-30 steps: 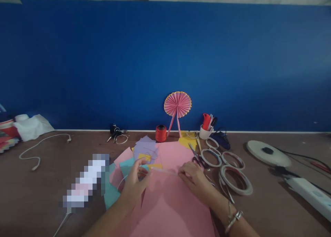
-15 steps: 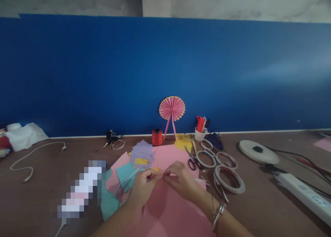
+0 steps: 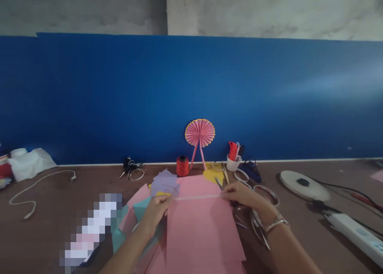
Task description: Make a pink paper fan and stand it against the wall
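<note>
A pale, narrow strip of tape (image 3: pixel 197 197) stretches straight across the upper part of a large pink paper sheet (image 3: pixel 200 230). My left hand (image 3: pixel 156 212) pinches at the strip's left end, by the sheet's upper left corner. At the strip's right end, my right hand (image 3: pixel 239 194) is closed with thumb and fingertips together. Whether the strip is stuck to the sheet or just above it, I cannot tell. More pink, teal (image 3: pixel 119 234) and purple paper (image 3: pixel 164 181) lies underneath and to the left. Scissors (image 3: pixel 218 182) lie just beyond my right fingers, partly covered.
A folded pink paper fan (image 3: pixel 200 133) leans on the blue wall beside a red thread spool (image 3: pixel 182 166). A white cup (image 3: pixel 233 162) holds pens. Tape rolls (image 3: pixel 266 195) lie on the right, near a power strip (image 3: pixel 356 234). Keys (image 3: pixel 130 166) and a white cable (image 3: pixel 36 182) are left.
My hands have moved apart from a joined pinch at the middle, left hand leftward and right hand rightward. The strip now shows between them. The view has tilted up slightly.
</note>
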### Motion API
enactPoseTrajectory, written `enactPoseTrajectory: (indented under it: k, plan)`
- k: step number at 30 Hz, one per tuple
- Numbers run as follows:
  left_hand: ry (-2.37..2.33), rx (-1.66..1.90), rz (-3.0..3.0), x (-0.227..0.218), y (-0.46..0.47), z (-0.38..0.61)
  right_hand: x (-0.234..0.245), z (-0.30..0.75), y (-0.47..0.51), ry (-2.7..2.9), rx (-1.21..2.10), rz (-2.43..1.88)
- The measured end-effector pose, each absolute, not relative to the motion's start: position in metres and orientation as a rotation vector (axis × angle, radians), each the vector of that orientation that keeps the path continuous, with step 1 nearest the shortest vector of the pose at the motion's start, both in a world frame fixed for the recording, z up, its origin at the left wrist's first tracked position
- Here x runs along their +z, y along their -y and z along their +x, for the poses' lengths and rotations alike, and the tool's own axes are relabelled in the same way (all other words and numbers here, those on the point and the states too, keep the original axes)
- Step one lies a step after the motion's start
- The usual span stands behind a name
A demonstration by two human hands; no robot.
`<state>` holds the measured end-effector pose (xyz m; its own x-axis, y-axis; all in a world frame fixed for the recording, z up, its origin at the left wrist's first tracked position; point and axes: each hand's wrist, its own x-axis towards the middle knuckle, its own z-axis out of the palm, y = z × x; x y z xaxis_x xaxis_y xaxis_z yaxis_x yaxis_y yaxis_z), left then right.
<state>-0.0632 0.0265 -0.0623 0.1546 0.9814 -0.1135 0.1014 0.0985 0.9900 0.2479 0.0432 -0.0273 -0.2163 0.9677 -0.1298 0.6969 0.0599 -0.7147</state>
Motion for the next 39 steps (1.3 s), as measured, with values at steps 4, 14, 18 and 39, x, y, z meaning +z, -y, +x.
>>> enactPoseTrajectory:
  k: [4, 14, 18, 39]
  plan:
    - [-1.237, 0.972, 1.238, -0.067, -0.029, -0.058, -0.025, 0.246, -0.050, 1.836, 0.577, -1.738]
    - [-1.277, 0.976, 1.197, -0.064, -0.017, -0.047, -0.039, 0.131, -0.022, 2.057, 0.725, -1.337]
    - [-1.229, 1.031, 1.173, -0.066, -0.018, -0.049, -0.042, 0.142, -0.027, 1.959, 0.834, -1.389]
    - [-1.161, 1.078, 1.310, -0.064, -0.010, -0.039, -0.051, 0.111, -0.005, 2.201, -0.096, -1.102]
